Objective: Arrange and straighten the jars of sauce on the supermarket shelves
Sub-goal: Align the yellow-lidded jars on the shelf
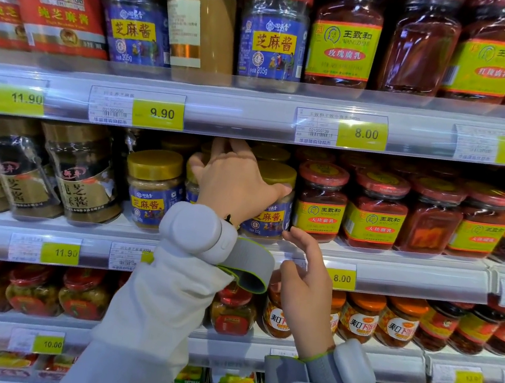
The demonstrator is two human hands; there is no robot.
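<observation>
My left hand (232, 185) reached onto the middle shelf (396, 270), fingers spread over the gold-lidded sesame-paste jars (271, 200); the thumb lay against the jar at the front edge, beside the red-lidded bean-curd jars (319, 200), and the fingertips reached towards the jars behind. Whether any jar was actually gripped could not be told. My right hand (305, 280) hovered just below the shelf's front edge, fingers loosely apart, holding nothing. Risk, as judged: a push on the front jar could tip it over the edge rail, or knock its neighbour (153, 187) askew; glass crowded against glass left little margin.
</observation>
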